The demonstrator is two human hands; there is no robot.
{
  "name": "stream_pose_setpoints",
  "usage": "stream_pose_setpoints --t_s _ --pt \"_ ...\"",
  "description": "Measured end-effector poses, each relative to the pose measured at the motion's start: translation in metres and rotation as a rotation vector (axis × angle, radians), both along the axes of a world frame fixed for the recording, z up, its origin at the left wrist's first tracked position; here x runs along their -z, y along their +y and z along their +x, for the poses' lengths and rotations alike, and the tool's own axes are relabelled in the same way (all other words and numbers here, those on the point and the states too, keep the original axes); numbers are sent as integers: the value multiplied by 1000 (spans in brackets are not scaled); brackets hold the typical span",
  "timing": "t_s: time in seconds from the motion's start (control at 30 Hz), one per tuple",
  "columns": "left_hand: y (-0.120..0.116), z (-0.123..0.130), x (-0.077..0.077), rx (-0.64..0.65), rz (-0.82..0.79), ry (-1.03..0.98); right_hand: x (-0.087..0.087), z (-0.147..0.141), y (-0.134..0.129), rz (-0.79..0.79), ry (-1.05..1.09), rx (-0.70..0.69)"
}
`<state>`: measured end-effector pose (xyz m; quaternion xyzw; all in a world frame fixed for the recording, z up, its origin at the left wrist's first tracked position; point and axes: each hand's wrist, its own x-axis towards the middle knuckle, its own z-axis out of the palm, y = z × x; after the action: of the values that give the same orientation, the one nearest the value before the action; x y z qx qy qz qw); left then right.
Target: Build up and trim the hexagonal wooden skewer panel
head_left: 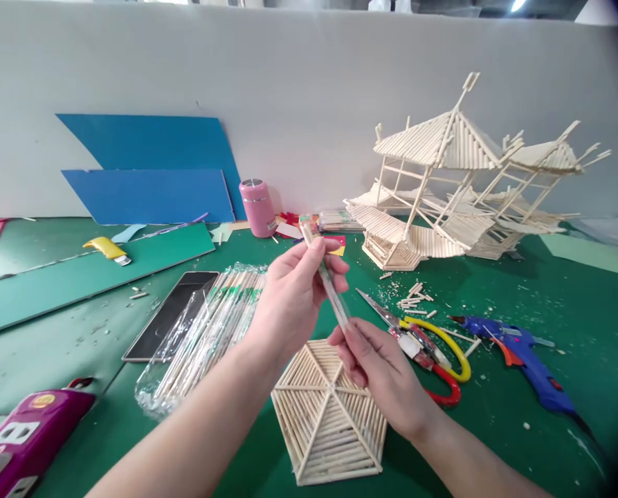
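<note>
Both hands grip a thin pair of wooden chopsticks in a clear plastic sleeve point(334, 299), held at a slant above the table. My left hand point(299, 282) is closed around its upper part, thumb on top. The lower end is pinched between the fingers of my right hand point(378, 365). Below them lies a hexagonal panel of wooden sticks point(334, 443) with spokes meeting at its centre. Left of my hands, a clear plastic bag of wrapped chopsticks point(212, 325) rests partly over a dark tablet point(156, 321).
Scissors point(446, 339) and a blue glue gun point(526, 363) lie at right near stick scraps point(415, 297). A stick pavilion model point(438, 152) stands behind. A pink flask point(257, 209), blue boards point(147, 194), a yellow tube point(106, 249) and a magenta power strip point(33, 436) are leftward.
</note>
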<state>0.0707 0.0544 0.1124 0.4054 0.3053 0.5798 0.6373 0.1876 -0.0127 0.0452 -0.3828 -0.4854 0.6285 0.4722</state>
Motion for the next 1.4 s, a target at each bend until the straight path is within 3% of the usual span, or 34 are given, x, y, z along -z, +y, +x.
stream_pose_setpoints --t_s 0.2,0.33,0.53,0.77,1.1,1.27,1.4 --pt "13 -21 -4 -204 -47 -160 7 -4 -4 -29 -122 -97" --pt "14 -24 -2 -222 -67 -169 12 -8 -10 -12 -153 -144" --pt "7 -10 6 -228 -44 -172 18 -12 -15 -19 -91 -88" --pt "2 -1 12 -161 -1 -171 25 -14 -15 -57 -5 -23" --pt "-21 26 30 1 -26 -79 21 -11 -10 18 61 84" --pt "-25 28 36 58 -86 105 20 -7 -4 45 27 140" --pt "-17 18 32 103 -72 157 12 -1 0 132 -145 103"
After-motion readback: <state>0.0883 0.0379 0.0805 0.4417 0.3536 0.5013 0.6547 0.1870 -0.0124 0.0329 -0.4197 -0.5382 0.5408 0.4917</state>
